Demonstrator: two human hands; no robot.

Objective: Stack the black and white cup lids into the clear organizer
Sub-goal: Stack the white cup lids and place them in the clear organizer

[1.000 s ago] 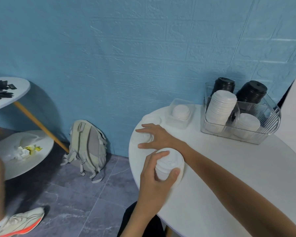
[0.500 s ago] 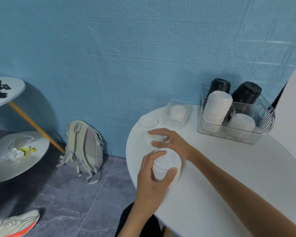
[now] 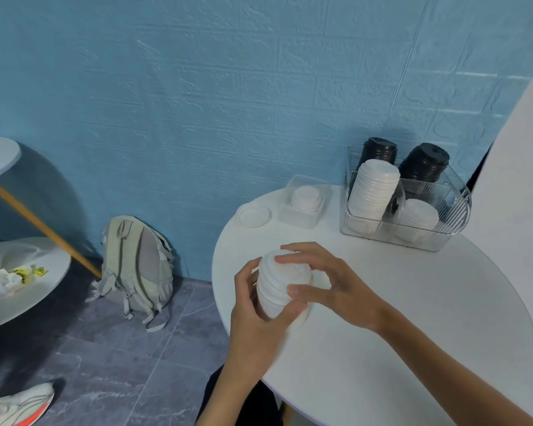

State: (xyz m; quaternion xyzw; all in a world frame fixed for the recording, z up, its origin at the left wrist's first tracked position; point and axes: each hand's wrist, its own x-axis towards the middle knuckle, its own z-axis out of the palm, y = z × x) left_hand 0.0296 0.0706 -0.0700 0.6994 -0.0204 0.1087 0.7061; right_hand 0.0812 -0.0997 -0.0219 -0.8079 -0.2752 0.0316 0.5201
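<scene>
Round white tabletop, smooth matte surface, set against a blue embossed-brick wall. Left hand curled round a short stack of white lids, ribbed in profile, held over the tabletop's near-left edge. Right hand pinches the stack's top with fingers and thumb bent. Clear organizer, ridged plastic walls, sits at the far right of the tabletop: tall white lid column and a shorter white pile in front, two glossy black lid stacks behind. Left of it, a small clear square tub with a few white lids; one loose lid lies flat beside that. Grey fabric backpack rests on the grey tiled floor.
</scene>
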